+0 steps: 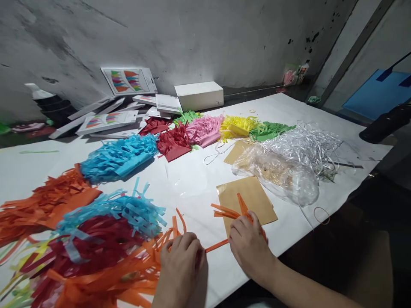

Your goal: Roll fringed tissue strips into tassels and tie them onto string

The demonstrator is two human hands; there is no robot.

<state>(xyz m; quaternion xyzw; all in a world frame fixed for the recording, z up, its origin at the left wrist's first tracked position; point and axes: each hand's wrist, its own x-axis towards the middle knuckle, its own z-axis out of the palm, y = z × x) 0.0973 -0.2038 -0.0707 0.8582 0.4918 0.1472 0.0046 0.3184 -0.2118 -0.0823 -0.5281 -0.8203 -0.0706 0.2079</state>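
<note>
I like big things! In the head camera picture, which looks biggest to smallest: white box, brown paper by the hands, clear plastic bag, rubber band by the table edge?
1. clear plastic bag
2. brown paper
3. white box, but it sits farther back, so these two are unsure
4. rubber band

We see orange fringed paper [221, 244] twisted between our hands, on a white surface [192, 184]. At lower left lie orange, dark red and blue fringes [128, 211]. Across the middle run blue [118, 156], red [173, 143], pink [205, 128], yellow [239, 126] and green [269, 130] bundles. A tan sheet [250, 194] lies beside clear plastic [282, 171].
</note>
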